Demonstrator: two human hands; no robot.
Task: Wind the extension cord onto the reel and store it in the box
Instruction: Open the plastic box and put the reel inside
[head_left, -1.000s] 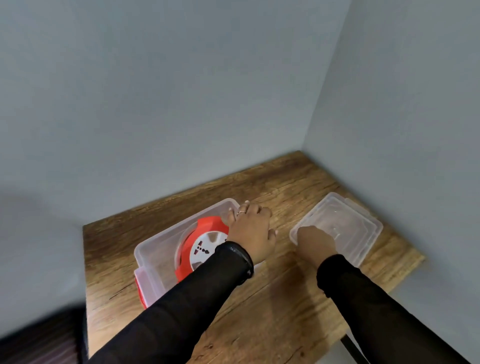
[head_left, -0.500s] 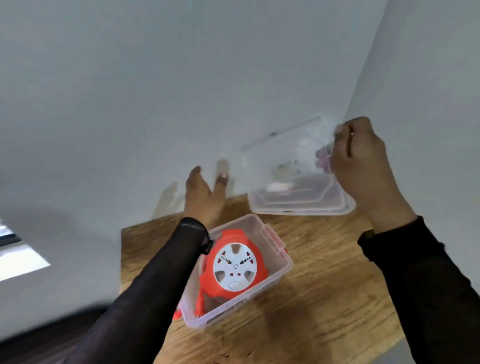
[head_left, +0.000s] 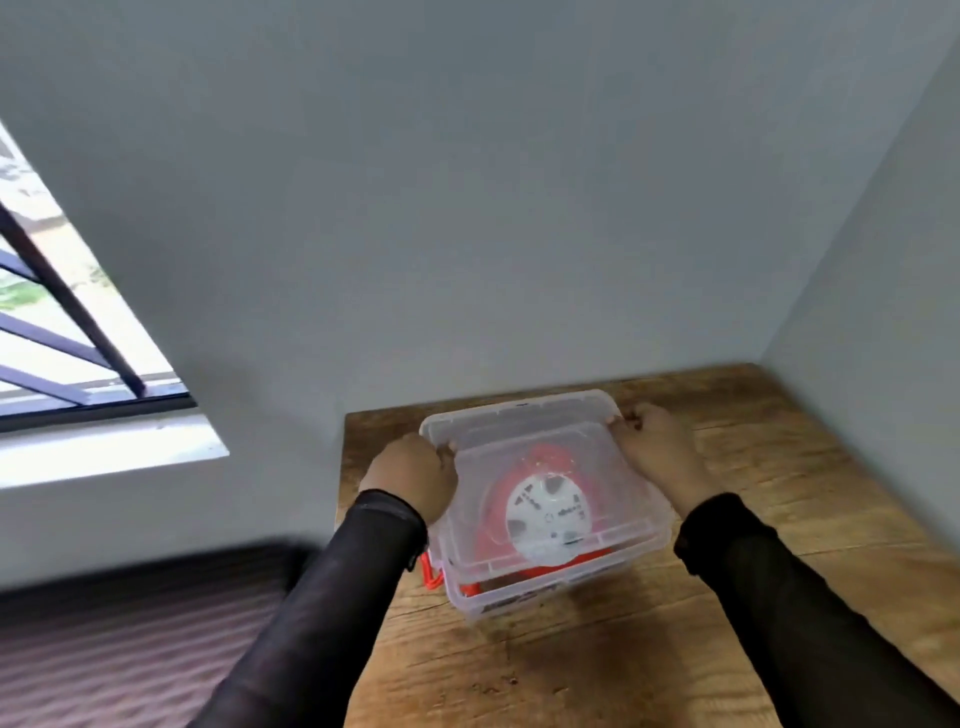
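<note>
At the back edge of the wooden table (head_left: 753, 649), near its left corner: clear plastic box (head_left: 524, 590), with the clear lid (head_left: 519, 415) held over it. Lid looks tilted, near edge down on the box rim, far edge raised; not seated yet, by my read.

Left hand (head_left: 413, 475) grips the lid's left edge, fingers curled round it. Right hand (head_left: 657, 447) grips the lid's right rear corner, fingers curled over the rim. Both hold the lid, nothing else.

Contents: red cord reel (head_left: 545, 512) with white socket face up, visible through the lid, filling most of the box. Cord itself can't be made out separately, presumably wound on. A red latch (head_left: 432, 571) sticks out at the box's left near side, looks unclipped.

Handling, judged:
- Lid is thin, light, flexy. Hold by opposite edges as now; a middle press would bow it.
- Box walls thin, smooth, likely slippery. Reel makes it bottom-heavy, so lift it by the base or under the rim, not by the lid.
- Reel is rigid plastic, fairly hefty, and sits high in the box. Clearance under the lid may be tight.

Remaining: seat lid flat, clip latches.
</note>
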